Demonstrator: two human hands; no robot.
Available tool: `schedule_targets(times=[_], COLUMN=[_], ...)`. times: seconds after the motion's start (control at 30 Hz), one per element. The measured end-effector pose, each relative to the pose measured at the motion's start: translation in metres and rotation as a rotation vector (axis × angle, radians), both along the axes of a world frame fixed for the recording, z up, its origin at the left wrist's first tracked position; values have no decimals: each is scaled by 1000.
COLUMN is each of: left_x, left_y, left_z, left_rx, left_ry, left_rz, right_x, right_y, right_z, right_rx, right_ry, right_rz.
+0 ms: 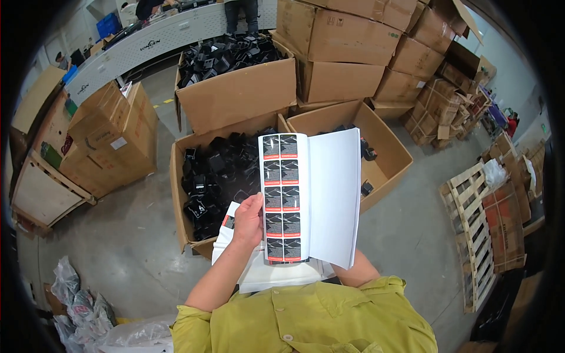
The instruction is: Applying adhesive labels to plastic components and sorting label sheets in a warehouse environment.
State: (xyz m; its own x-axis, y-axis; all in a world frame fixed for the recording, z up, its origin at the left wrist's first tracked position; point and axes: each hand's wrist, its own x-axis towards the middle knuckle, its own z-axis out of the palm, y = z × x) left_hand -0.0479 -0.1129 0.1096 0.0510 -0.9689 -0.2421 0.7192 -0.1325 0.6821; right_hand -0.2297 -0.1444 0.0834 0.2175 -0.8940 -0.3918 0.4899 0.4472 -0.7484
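Head view: printed label sheets (282, 198) held up before a yellow-green shirt (318, 317).
At left, an open carton (179, 203) holds many black parts (203, 191); next, the left hand (249, 223) pinches the sheets' left edge. They stand open like a book, rows of dark labels on one side, a blank white page (333, 197) on the other. Behind that page, the right forearm (358, 272) leads to a hidden right hand, its grip impossible to tell. Rightmost, an open box (385, 170) shows a few black pieces (368, 152).
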Motion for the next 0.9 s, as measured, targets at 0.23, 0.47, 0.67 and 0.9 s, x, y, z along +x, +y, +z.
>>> schedule_targets(times=[0.23,0.47,0.67,0.9], left_x=[-1,-1,7,52], left_y=[3,9,13,2], left_z=[4,36,40,117], left_rx=[28,-133,-139,-280], left_ry=[-59,-190,-354,-763], left_rz=[95,4,73,-461], right_x=[9,32,19,-34], right_y=[-1,-42,-24,-38], right_z=[0,-6,45,162], right_rx=[-37,-157,-275,-1198], right_ry=[78,303,-3,889], right_rz=[2,-152,109,-148])
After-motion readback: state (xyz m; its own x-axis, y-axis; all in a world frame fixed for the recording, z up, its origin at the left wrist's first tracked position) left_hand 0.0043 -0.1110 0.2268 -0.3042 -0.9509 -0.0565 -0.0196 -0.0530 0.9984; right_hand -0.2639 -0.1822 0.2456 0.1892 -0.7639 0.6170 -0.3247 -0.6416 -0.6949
